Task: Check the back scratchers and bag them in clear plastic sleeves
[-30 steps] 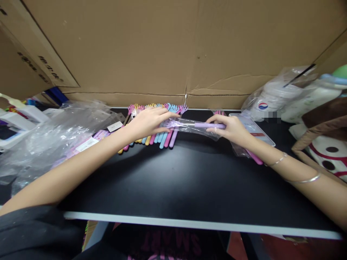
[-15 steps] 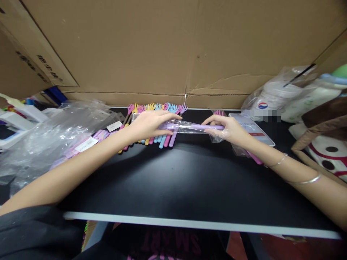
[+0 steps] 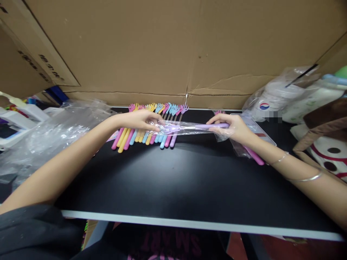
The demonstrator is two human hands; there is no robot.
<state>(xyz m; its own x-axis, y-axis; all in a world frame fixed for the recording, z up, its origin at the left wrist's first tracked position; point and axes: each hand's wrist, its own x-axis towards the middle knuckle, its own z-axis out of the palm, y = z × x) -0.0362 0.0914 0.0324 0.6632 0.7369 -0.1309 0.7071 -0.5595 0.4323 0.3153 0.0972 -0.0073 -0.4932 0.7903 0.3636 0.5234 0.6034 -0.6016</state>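
Observation:
A light purple back scratcher (image 3: 211, 126) lies level in the air over the table, inside a clear plastic bag (image 3: 187, 130). Its claw end points left and its handle points right. My left hand (image 3: 139, 120) pinches the bag's left end, just beyond the claw. Around the handle end and the bag there, the fingers of my right hand (image 3: 231, 126) are closed. Behind and below my left hand lies a row of back scratchers (image 3: 162, 139) in pink, yellow, blue and purple, claws toward the cardboard. Another bagged pink back scratcher (image 3: 253, 155) lies partly beneath my right wrist.
Loose clear plastic bags (image 3: 62, 133) are heaped at the left. A phone-like flat device (image 3: 260, 131) lies behind my right forearm. Further right stand a bagged Pepsi cup (image 3: 273, 101) and a brown-and-white bag (image 3: 325, 144). A cardboard wall (image 3: 162, 47) closes off the black table's back.
My left hand has slid left along the plastic bag, off the back scratcher, uncovering its claw end. My right hand has shifted slightly right with the handle.

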